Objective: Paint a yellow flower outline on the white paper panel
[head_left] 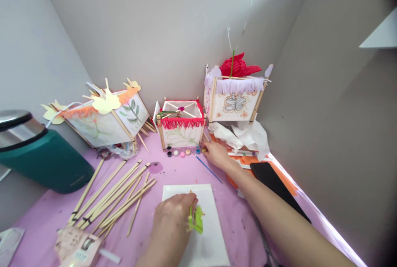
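My left hand [176, 217] is closed on a small bright green piece [197, 220], which it holds over a white sheet [206, 201] on the purple tablecloth. Farther back, my right hand [214, 153] reaches to the right end of a row of small paint pots, its fingertips closed at a yellow pot [204, 150]. Just left of those fingertips is a blue pot [197, 151]; pink [182, 154], white [175, 153] and black [169, 153] ones sit farther left. A thin blue paintbrush [208, 168] lies between the pots and the sheet.
Decorated stick-framed lanterns stand along the wall: orange-trimmed [99, 124], red-fringed [182, 134] and lilac-fringed [237, 101]. Wooden sticks [111, 192], a teal bottle [46, 159] and a pink glue gun [79, 246] are at left. A black phone [279, 188] and white tissue [254, 137] lie at right.
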